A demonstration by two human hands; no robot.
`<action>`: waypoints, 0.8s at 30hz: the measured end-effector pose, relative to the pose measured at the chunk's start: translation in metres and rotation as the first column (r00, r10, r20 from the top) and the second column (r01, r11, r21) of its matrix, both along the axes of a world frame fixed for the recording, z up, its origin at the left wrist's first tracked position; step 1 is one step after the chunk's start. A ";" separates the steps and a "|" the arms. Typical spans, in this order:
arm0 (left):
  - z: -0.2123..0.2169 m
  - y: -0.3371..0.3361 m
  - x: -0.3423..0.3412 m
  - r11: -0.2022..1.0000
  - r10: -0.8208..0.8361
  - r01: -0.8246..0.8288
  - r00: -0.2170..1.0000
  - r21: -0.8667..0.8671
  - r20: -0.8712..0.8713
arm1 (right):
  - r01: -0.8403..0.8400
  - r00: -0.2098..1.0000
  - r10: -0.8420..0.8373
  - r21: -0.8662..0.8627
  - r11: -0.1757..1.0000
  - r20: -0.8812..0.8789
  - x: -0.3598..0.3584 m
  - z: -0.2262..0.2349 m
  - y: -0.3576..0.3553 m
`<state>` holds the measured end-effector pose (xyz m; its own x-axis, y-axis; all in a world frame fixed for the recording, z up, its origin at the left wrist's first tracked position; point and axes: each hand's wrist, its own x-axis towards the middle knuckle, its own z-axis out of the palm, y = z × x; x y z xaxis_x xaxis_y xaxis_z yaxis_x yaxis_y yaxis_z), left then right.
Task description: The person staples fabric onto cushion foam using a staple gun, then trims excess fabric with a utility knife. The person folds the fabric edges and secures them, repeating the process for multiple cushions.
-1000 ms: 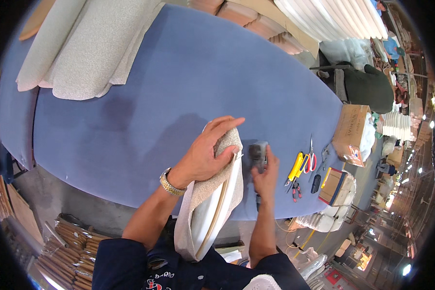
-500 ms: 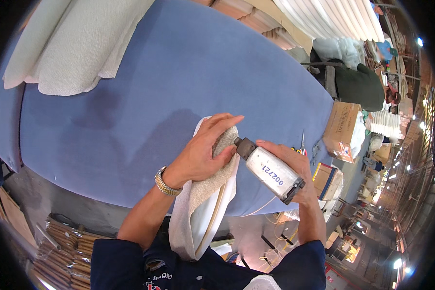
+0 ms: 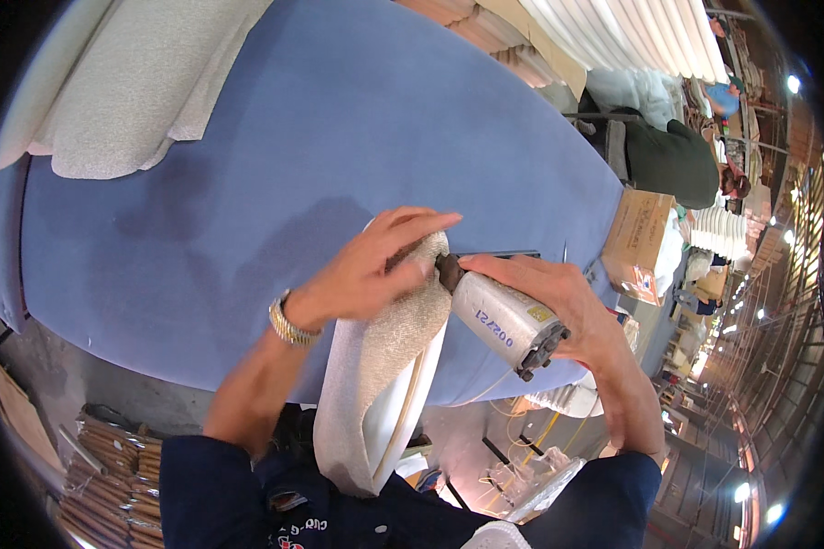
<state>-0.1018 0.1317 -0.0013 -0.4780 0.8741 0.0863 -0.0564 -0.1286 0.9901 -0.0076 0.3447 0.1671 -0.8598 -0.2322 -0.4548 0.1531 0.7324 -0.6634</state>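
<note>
A curved white panel [image 3: 410, 407] with beige fabric [image 3: 386, 352] wrapped over it stands upright against my body, its top end over the blue table. My left hand [image 3: 375, 265], with a metal watch on the wrist, grips the fabric at the panel's top end. Its index finger is stretched out and its thumb is smeared by motion. In my right hand [image 3: 558, 302] is a silver staple gun [image 3: 504, 320], its dark nose against the fabric near the left thumb. The fingers under the tool's body are hidden.
Light fabric pieces [image 3: 146, 91] lie at the far left of the blue table [image 3: 275, 137]. An open cardboard box [image 3: 638, 240] stands at the right, with a person in dark green [image 3: 673, 160] beyond it. Bundled brown rolls [image 3: 110, 476] lie below the left edge.
The staple gun has turned and shifted slightly left, its nose closer to the fabric. My left fingers have moved along the top end, and the fabric spreads wider over the panel.
</note>
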 end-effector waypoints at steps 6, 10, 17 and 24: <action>-0.004 0.038 -0.037 0.952 -0.187 0.210 0.975 -0.225 0.120 | -0.010 1.000 0.009 0.052 0.999 0.026 -0.004 0.002 -0.007; -0.011 0.052 -0.032 0.973 -0.131 0.142 0.989 -0.183 0.075 | -0.043 0.998 0.045 0.075 0.996 -0.032 -0.005 0.002 -0.010; -0.019 0.072 -0.034 0.945 -0.222 0.219 0.975 -0.241 0.016 | -0.058 0.998 0.056 0.134 0.989 0.020 -0.009 0.005 -0.005; -0.013 0.063 -0.039 0.946 -0.190 0.195 0.981 -0.260 0.042 | 0.021 0.998 -0.014 0.112 0.993 -0.058 -0.001 -0.017 -0.006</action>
<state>-0.1409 0.1951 -0.0144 -0.2978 0.9404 -0.1642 -0.0701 0.1500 0.9862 -0.0089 0.3385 0.1500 -0.8888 -0.1669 -0.4269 0.1306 0.8005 -0.5849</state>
